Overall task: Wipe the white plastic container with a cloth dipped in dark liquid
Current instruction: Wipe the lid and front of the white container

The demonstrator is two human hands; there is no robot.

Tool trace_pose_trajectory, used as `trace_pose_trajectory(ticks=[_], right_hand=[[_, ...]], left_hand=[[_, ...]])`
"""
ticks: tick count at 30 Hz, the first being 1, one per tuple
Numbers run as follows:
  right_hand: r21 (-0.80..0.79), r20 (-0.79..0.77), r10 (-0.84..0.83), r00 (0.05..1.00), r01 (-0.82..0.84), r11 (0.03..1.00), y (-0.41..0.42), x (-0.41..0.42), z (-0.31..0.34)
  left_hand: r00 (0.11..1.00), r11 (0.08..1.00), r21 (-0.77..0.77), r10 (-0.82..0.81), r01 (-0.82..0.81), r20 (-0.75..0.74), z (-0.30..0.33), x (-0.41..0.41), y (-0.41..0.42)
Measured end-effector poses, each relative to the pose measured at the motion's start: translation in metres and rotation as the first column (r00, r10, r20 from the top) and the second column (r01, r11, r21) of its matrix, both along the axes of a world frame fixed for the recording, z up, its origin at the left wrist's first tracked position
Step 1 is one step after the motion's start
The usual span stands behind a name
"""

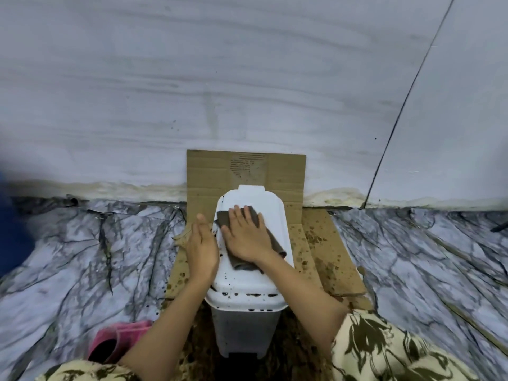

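**Flat palm on cloth, steadying hand at the lid's edge**

Fingers (242, 215) of the right hand (247, 237) lie straight and slightly spread, pressing flat on a dark brown cloth (275, 243) that is laid over the lid of the white plastic container (247, 295). No finger curls round the cloth; the palm covers its middle, and its ends stick out at 12 o'clock past the fingertips and at 5 o'clock beside the wrist. Against the lid's rim at 9 o'clock stands the left hand (202, 243), edge-on, its fingers straight and held together, touching the container's side without gripping it.

Standing upright at the centre of the view, the container shows its lid to the camera and its pale body below, toward 6 o'clock. Dark drops and small pools of liquid dot the lid's near end and its rim.

Under and behind the container lies a sheet of cardboard (324, 259), folded up against the wall at 12 o'clock and heavily spotted with brown stains toward 3 o'clock. Around it, the floor (82, 257) is grey-veined marble, and a pale streaked wall (220, 78) rises beyond. At 7 o'clock a pink slipper (118, 339) rests on the floor. Both forearms are bare, with cream sleeves (384, 347) printed in dark leaf shapes at the bottom edge.
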State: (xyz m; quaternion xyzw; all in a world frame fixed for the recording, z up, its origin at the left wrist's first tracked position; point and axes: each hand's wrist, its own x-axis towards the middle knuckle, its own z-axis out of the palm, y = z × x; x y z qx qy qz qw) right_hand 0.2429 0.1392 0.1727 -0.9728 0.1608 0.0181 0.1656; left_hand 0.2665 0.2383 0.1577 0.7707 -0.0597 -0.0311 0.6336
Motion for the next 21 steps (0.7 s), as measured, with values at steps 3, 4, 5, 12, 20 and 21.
trace_pose_trajectory(ticks=[3, 4, 5, 12, 20, 21], right_hand=[[0.464, 0.165, -0.067, 0.984, -0.017, 0.885, -0.005, -0.017, 0.016], [0.615, 0.239, -0.184, 0.953, -0.003, 0.788, -0.014, -0.023, 0.026], [0.705, 0.282, -0.304, 0.910, 0.019, 0.709, -0.026, -0.027, 0.032], [0.829, 0.202, -0.626, 0.754, 0.208, 0.519, -0.068, -0.006, 0.034], [0.327, 0.320, -0.380, 0.868, 0.276, 0.904, -0.060, 0.021, -0.009], [0.275, 0.309, -0.362, 0.880, 0.281, 0.919, -0.063, 0.021, -0.014]], left_hand=[[0.997, 0.997, -0.033, -0.072, 0.072, 0.000, 0.000, 0.003, 0.004], [0.996, 0.997, 0.015, -0.073, 0.073, 0.055, 0.004, 0.004, 0.006], [0.988, 0.993, 0.106, -0.074, 0.059, 0.136, 0.009, 0.005, 0.006], [0.814, 0.450, 0.739, -0.535, 0.502, -0.227, 0.040, -0.011, -0.049], [0.835, 0.533, 0.747, -0.547, 0.397, -0.053, 0.018, 0.101, -0.089], [0.827, 0.554, 0.721, -0.560, 0.416, -0.046, 0.015, 0.110, -0.088]])
